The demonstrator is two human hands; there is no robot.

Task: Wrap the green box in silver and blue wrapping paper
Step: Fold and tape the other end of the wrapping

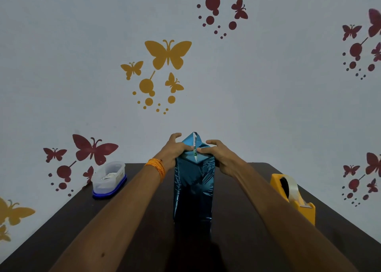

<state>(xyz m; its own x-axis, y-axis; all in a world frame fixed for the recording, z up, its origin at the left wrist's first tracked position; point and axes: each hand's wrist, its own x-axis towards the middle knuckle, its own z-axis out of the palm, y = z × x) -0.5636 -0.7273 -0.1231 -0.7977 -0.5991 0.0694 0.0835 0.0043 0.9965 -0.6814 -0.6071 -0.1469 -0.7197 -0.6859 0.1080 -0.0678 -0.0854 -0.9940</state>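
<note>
On the dark table (pixel 134 220), centred between both arms, the green box (pixel 194 152) apparently stood on end, sheathed in wrapping paper (pixel 193 185). The left hand (pixel 175 148) and the right hand (pixel 218 154) gripped its top from either side, equally close, thumbs meeting over the unsealed fold.

Lower centre of frame: tall box, upright, sheathed in glossy blue wrapping paper (pixel 193 189); top flaps folded, green box (pixel 194 153) showing at seam.

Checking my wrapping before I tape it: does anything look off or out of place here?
A sliver of the green box shows through a gap in the wrapping paper at the top fold, between the left hand and right hand. The paper below is crinkled.
</note>
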